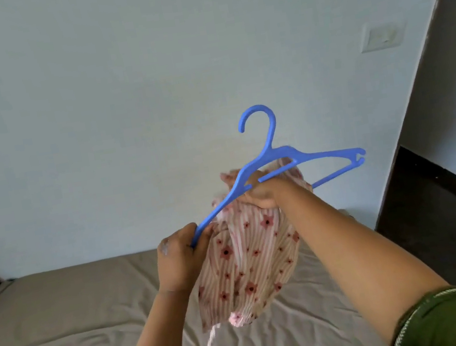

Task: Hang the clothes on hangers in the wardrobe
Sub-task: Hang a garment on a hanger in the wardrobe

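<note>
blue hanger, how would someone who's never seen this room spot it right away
Above the brown bed, in front of the pale wall, both hands hold up a floral garment. The blue hanger sits at its top, left hand on one end, the only bright blue thing here.

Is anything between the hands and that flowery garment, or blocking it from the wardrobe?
Nothing separates them: the right hand grips the garment and hanger together, and the left hand holds the hanger's end. No wardrobe is in view, so that path cannot be judged.
</note>
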`<action>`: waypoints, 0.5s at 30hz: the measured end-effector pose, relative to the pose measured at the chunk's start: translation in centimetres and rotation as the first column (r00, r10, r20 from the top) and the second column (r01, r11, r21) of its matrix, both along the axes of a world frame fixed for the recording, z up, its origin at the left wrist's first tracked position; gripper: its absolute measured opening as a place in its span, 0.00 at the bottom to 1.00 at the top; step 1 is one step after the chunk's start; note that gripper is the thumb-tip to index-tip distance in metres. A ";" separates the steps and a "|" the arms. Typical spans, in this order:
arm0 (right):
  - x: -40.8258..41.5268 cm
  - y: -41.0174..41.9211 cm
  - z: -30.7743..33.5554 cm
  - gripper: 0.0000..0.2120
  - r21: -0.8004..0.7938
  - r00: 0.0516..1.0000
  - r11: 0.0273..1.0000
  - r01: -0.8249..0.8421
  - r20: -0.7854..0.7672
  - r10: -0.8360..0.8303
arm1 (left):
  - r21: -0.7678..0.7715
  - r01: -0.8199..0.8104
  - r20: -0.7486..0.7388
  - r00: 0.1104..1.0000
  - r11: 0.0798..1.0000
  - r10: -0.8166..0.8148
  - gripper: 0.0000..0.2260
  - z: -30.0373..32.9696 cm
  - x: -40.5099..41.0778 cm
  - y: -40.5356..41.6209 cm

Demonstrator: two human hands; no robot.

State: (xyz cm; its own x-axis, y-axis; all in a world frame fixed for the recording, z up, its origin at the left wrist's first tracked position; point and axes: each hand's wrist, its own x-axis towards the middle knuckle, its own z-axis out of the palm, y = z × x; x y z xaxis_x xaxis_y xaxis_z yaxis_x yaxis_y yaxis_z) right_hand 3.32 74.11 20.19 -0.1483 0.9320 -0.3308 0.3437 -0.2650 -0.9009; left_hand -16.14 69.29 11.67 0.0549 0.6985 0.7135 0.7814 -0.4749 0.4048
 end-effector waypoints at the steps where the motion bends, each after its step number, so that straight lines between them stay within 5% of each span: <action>1: 0.7 0.0 -0.6 0.18 0.000 0.994 0.994 -0.105 0.037 0.105 | -0.049 -0.006 0.028 1.000 0.999 0.007 0.22 -0.5 0.0 0.2; 2: 1.1 -0.2 -0.9 0.18 0.002 0.947 0.977 -0.212 0.248 0.205 | -0.077 -0.025 0.034 0.999 0.997 0.028 0.23 -0.7 0.0 0.2; 4: 2.5 -0.3 -2.3 0.22 -0.067 0.615 0.949 -0.309 0.747 0.253 | -0.154 -0.079 0.038 0.996 0.985 0.086 0.24 -1.7 -0.2 0.4; 5: 3.7 -0.3 -3.4 0.22 -0.023 0.477 0.946 -0.322 0.860 0.183 | -0.207 -0.096 0.043 0.993 0.974 0.107 0.25 -2.2 -0.4 0.5; 6: 4.8 -0.7 -4.4 0.21 0.115 0.509 0.938 -0.328 0.858 0.073 | -0.250 -0.099 0.067 0.991 0.963 0.119 0.25 -2.7 -0.6 0.5; 8: 6.9 -1.5 -6.5 0.12 0.575 0.830 0.810 -0.112 0.502 -0.242 | -0.290 -0.090 0.151 0.979 0.953 0.139 0.25 -3.3 -1.0 0.6; 9: 7.7 -1.8 -7.6 0.08 0.763 0.874 0.634 0.125 0.217 -0.435 | -0.300 -0.084 0.189 0.971 0.950 0.145 0.25 -3.4 -1.2 0.7; 11: 8.7 -2.4 -9.1 0.09 0.808 0.722 0.343 0.478 -0.140 -0.678 | -0.297 -0.066 0.222 0.966 0.953 0.136 0.25 -3.2 -1.3 0.9; 12: 8.8 -2.5 -9.5 0.14 0.724 0.685 0.374 0.579 -0.184 -0.705 | -0.291 -0.058 0.228 0.965 0.955 0.128 0.25 -3.0 -1.2 1.0; 15: 7.6 -1.6 -10.4 0.31 0.322 0.832 0.767 0.554 -0.186 -0.523 | -0.276 -0.051 0.229 0.966 0.960 0.117 0.25 -2.4 -0.9 1.1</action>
